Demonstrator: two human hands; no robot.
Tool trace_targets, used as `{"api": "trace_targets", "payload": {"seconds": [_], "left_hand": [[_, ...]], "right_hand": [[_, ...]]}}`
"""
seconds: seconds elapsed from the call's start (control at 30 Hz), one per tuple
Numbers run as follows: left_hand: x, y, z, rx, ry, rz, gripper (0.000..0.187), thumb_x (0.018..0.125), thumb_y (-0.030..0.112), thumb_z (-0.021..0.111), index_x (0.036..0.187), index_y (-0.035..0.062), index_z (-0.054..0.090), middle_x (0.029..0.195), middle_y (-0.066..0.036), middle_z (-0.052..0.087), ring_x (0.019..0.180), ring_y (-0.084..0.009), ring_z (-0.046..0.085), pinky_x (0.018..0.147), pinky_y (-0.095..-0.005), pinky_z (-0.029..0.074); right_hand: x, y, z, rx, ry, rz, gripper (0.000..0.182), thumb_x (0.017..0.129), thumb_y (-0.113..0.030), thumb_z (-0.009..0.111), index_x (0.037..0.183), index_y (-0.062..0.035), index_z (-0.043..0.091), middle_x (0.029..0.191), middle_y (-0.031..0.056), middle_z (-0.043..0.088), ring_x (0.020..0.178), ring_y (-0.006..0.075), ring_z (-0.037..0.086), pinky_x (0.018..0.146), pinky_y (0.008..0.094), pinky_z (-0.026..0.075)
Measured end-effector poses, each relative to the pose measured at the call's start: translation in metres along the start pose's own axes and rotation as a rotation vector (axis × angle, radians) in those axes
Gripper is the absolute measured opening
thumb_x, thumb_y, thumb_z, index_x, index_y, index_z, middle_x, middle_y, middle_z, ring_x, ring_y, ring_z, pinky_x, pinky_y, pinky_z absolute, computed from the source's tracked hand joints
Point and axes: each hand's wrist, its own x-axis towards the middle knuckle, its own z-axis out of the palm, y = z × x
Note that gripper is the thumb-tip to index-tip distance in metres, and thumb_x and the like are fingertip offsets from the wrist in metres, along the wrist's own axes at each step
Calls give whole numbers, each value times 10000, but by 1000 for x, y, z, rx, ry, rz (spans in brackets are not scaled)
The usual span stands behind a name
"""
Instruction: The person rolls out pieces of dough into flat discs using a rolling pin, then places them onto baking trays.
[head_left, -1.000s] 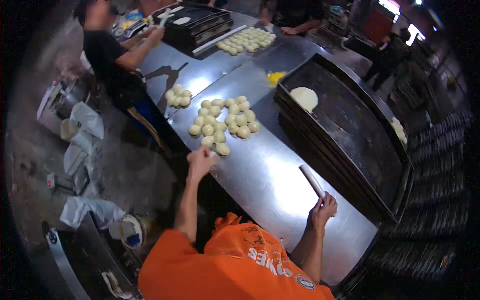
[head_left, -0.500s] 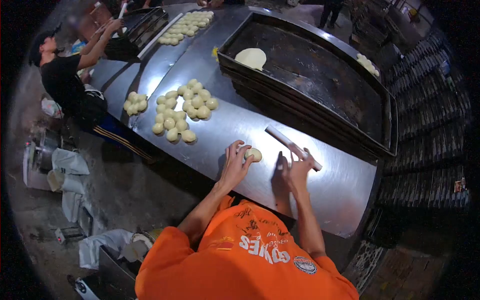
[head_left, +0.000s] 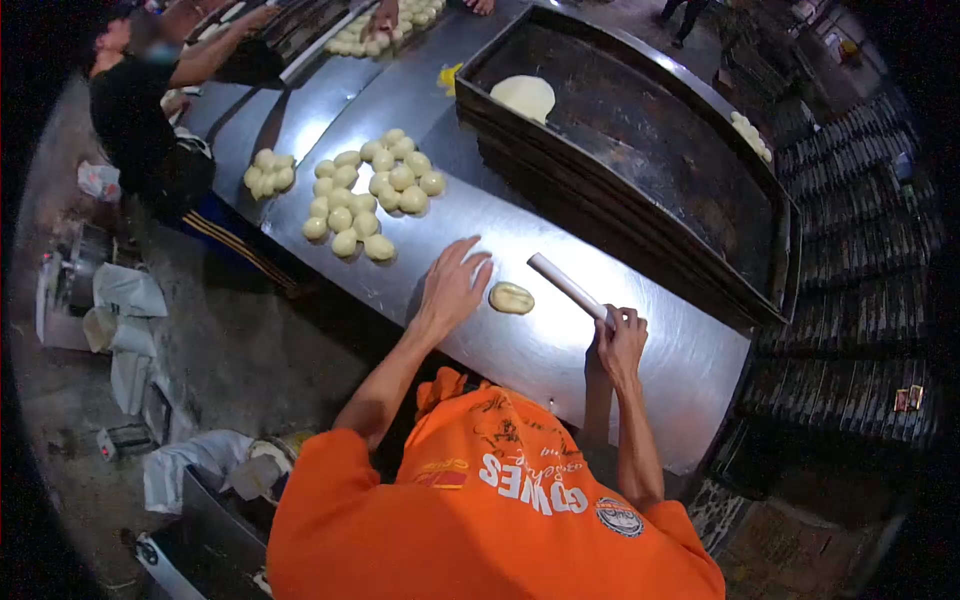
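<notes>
On the steel table point(head_left: 480, 350) lies one flattened, oval dough ball point(head_left: 512, 297). Just left of it is my left hand point(head_left: 452, 290), open, its fingers apart and holding nothing. My right hand point(head_left: 623, 338) grips the near end of a pale rolling pin point(head_left: 568, 285), whose far end points toward the dough. Farther left on the table rests a cluster of several round dough balls point(head_left: 341, 212), with another group point(head_left: 408, 180) touching it. A thin dough round point(head_left: 524, 98) lies at the left end of a large dark baking tray point(head_left: 640, 130).
Trays are stacked under the large one, forming a raised edge beyond my hands. A co-worker in a dark shirt point(head_left: 140, 130) stands at the left by a small dough pile point(head_left: 268, 175). Another person's hand point(head_left: 383, 18) reaches over dough at the back. Racked trays point(head_left: 845, 270) stand right.
My left hand has let go of the dough and moved left. The dough now looks flatter and longer. My right hand has shifted to the near end of the rolling pin.
</notes>
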Motion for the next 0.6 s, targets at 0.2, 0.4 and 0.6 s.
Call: {"api": "trace_targets", "payload": {"seconds": [0.2,0.4,0.6], "left_hand": [[-7,-10,50,249,8,108,330,989,198,473,1232,30,620,1377,-158,549,1283,-357,491,1094,-534,327],[-102,4,45,251,-129,-26,452,1025,202,363,1417,4,467,1499,-168,431,1396,-342,385,1149,-588,208],[-39,-22,58,227,-120,75,451,1017,199,378,1408,-4,474,1502,-173,424,1411,-334,362,1155,-589,199]], "right_hand": [[10,-60,31,203,93,-334,291,844,-112,682,1136,-122,683,1055,118,617,1025,323,541,894,443,401],[-50,-79,16,234,-53,-238,265,866,-161,682,1121,-95,654,1062,105,597,1028,313,532,915,458,360],[8,-79,26,133,48,-253,337,877,-234,664,1185,-96,660,1067,104,618,1020,306,541,908,449,369]]}}
